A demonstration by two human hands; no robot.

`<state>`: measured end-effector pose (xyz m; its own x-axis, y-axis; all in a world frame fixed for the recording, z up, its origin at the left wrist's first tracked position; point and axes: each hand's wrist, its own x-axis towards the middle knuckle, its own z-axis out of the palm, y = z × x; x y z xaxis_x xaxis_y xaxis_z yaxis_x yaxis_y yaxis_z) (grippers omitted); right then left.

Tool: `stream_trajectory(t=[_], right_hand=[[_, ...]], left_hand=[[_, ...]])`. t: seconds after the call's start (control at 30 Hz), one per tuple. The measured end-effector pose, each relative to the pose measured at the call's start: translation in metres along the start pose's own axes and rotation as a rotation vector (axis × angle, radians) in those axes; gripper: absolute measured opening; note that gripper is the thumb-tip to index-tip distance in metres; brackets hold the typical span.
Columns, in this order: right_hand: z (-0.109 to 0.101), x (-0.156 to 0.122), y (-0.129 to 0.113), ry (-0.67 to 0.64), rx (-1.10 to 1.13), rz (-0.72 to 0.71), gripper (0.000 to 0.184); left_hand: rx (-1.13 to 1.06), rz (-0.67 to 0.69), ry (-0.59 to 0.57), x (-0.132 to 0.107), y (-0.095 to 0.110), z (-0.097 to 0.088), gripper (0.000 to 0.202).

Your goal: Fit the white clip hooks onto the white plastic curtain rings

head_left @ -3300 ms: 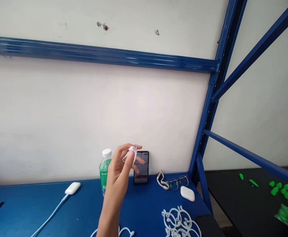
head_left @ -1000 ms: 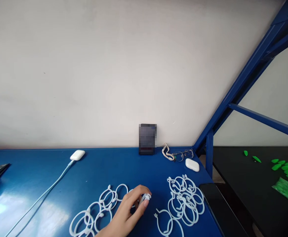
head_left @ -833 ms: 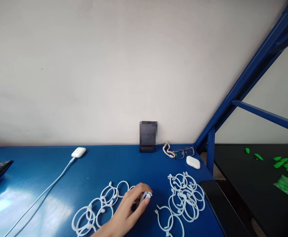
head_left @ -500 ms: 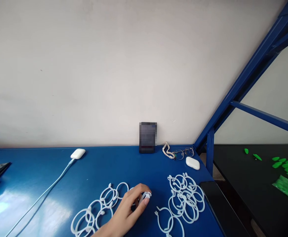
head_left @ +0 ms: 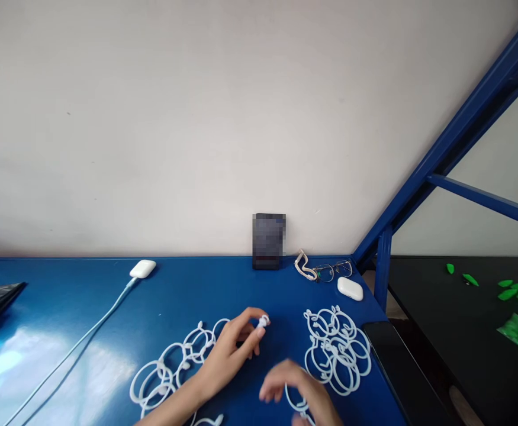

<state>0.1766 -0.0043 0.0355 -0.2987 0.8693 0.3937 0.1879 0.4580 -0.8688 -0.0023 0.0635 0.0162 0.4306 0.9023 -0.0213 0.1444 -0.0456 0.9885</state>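
My left hand (head_left: 233, 349) is closed in a pinch over the middle of the blue tabletop, holding a white plastic curtain ring (head_left: 263, 321) at its knobbed end; the rest of that ring is hidden by the fingers. My right hand (head_left: 301, 381), blurred by motion, is near the front edge with thumb and fingers apart and nothing seen between them. It partly covers a loose ring (head_left: 295, 399). To the right lies a pile of unfastened curtain rings (head_left: 336, 349). Left of my left forearm, more curtain rings (head_left: 170, 367) overlap one another.
A white charger case (head_left: 143, 269) with a cable lies at the back left. Against the wall leans a dark, pixelated device (head_left: 269, 241). Eyeglasses (head_left: 334, 271), a white earbud case (head_left: 350, 289) and a black phone (head_left: 401, 373) are on the right, beside a blue metal frame (head_left: 383, 272).
My right hand has come into view from the bottom edge, beside the loose rings. My left hand, still pinching the ring, has risen slightly in view.
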Motion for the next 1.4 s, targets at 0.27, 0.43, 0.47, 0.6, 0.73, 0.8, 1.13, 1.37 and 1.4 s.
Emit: stream_trajectory(t=[0.27, 0.43, 0.47, 0.6, 0.73, 0.8, 1.13, 1.37, 1.4], right_hand=[[-0.015, 0.084, 0.062, 0.129, -0.118, 0.026, 0.025], [-0.014, 0.102, 0.072, 0.090, -0.066, 0.106, 0.027], [-0.015, 0.105, 0.073, 0.079, -0.055, 0.116, 0.027], [-0.021, 0.120, 0.078, -0.062, 0.004, 0.126, 0.030], [-0.026, 0.129, 0.092, -0.094, 0.025, 0.124, 0.029], [-0.024, 0.129, 0.097, -0.087, 0.090, 0.135, 0.028], [-0.014, 0.124, 0.102, -0.057, 0.349, 0.271, 0.035], [-0.016, 0.126, 0.110, -0.034, 0.402, 0.338, 0.041], [-0.017, 0.126, 0.110, -0.024, 0.407, 0.349, 0.041]], left_hand=[[-0.277, -0.015, 0.116, 0.064, 0.002, -0.006, 0.050], [-0.290, -0.024, 0.148, 0.075, -0.005, -0.010, 0.054], [-0.279, -0.025, 0.142, 0.076, -0.006, -0.012, 0.055], [-0.254, -0.040, 0.151, 0.083, -0.006, -0.018, 0.062], [-0.228, -0.034, 0.133, 0.091, -0.007, -0.020, 0.064], [-0.204, -0.016, 0.115, 0.093, -0.010, -0.019, 0.063], [-0.199, -0.035, 0.177, 0.093, -0.018, -0.020, 0.061], [-0.140, -0.012, 0.142, 0.092, -0.022, -0.020, 0.051], [-0.131, -0.008, 0.139, 0.091, -0.020, -0.020, 0.050]])
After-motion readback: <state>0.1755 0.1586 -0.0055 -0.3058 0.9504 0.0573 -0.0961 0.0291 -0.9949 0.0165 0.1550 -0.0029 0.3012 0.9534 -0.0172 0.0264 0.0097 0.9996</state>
